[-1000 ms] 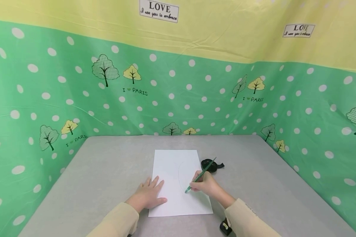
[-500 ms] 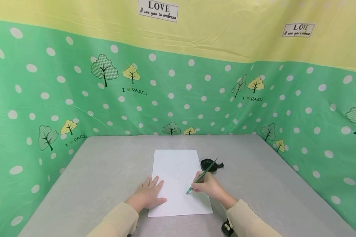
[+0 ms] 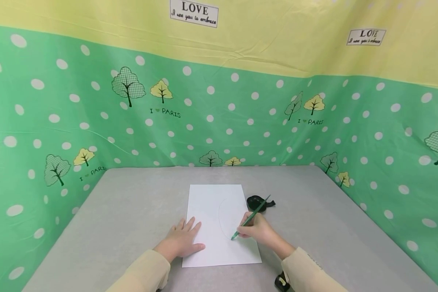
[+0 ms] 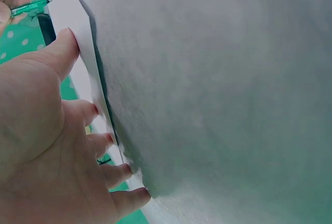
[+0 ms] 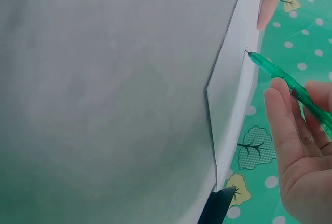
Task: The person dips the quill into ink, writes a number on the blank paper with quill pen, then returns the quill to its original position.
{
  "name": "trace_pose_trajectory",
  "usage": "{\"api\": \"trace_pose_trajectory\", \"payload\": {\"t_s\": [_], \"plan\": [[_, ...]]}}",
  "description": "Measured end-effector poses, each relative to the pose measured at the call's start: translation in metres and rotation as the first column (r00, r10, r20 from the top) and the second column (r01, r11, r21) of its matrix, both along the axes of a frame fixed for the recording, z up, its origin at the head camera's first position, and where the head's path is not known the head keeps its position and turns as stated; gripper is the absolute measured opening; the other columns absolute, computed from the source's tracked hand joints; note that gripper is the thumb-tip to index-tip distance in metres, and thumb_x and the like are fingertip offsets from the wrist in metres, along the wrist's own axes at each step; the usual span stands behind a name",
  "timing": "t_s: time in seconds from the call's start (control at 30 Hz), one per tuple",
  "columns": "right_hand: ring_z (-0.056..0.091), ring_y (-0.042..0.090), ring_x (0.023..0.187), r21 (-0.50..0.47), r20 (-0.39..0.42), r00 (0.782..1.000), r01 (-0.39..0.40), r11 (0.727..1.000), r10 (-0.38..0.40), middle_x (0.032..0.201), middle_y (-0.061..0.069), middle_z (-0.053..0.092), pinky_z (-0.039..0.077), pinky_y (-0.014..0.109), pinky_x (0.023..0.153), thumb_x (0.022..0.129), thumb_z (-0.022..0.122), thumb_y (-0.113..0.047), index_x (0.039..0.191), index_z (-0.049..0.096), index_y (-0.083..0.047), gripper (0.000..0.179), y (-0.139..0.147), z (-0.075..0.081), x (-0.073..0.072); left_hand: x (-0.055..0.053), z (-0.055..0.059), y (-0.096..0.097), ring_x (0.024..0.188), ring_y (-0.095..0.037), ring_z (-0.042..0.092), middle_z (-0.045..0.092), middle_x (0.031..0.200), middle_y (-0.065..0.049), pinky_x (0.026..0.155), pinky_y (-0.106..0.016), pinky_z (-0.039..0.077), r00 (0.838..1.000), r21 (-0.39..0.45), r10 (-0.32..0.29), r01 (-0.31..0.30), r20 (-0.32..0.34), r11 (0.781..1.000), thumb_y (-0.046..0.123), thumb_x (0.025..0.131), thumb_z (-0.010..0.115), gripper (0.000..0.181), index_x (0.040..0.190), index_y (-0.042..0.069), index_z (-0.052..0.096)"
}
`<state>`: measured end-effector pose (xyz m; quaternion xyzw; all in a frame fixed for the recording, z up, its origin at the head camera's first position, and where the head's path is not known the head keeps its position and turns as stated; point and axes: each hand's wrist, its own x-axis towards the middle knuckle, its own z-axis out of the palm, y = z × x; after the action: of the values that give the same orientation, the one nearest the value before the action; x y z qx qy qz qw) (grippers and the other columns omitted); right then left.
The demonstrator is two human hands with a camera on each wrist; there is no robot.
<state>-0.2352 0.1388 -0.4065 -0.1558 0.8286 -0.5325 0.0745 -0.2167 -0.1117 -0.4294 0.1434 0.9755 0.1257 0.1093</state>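
Green pen [image 3: 257,210] slants across the white paper [image 3: 212,198] in the head view, pinched narrowly by the fingers of my right hand [image 3: 258,229], its tip at the bottom of a thin curved line [image 3: 219,215]. My left hand [image 3: 182,240] lies flat with its fingers spread, resting on the left side of the sheet and holding nothing. Paper and pen are near the front of the grey table [image 3: 138,202]. Just beyond my right hand, by the sheet's right edge, is a round black object [image 3: 254,202] with a short tail; another black object [image 3: 282,282] is partly covered by my beige right sleeve [image 3: 306,269]. Green dotted cloth [image 3: 190,154] hangs around the table

From my left wrist, my left palm shows large, thumb and fingers set apart along the paper; at the upper left corner, my right hand grips the pen

From my right wrist, I see the pen between my thumb and fingers, its dark point at the paper. Part of my left hand shows at the top, and a dark piece I cannot identify sits by the sheet's lower end
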Motion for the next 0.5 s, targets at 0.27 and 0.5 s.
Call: {"api": "trace_pose_trajectory", "payload": {"t_s": [0.27, 0.5], "plan": [[0.065, 0.021, 0.066, 0.012, -0.008, 1.0, -0.003, 1.0, 0.003, 0.071, 0.008, 0.065, 0.055, 0.03, 0.061, 0.079, 0.066, 0.0, 0.078, 0.054, 0.001, 0.012, 0.009, -0.018, -0.011, 0.001, 0.001, 0.0, 0.131, -0.046, 0.018, 0.027, 0.145, -0.021, 0.101, -0.062, 0.019, 1.0, 0.003, -0.006, 0.006, -0.002, 1.0, 0.049, 0.086, 0.056, 0.071, 0.138, 0.004, 0.039], [0.065, 0.019, 0.066, 0.033, -0.019, 1.0, -0.001, 0.999, 0.001, 0.071, 0.007, 0.065, 0.055, 0.029, 0.06, 0.079, 0.066, 0.0, 0.078, 0.054, 0.0, 0.012, 0.012, -0.017, -0.009, 0.001, 0.001, 0.0, 0.131, -0.046, 0.018, 0.027, 0.145, -0.021, 0.101, -0.061, 0.019, 1.0, 0.001, -0.004, 0.004, -0.001, 1.0, 0.049, 0.086, 0.056, 0.071, 0.138, 0.004, 0.039]]}}
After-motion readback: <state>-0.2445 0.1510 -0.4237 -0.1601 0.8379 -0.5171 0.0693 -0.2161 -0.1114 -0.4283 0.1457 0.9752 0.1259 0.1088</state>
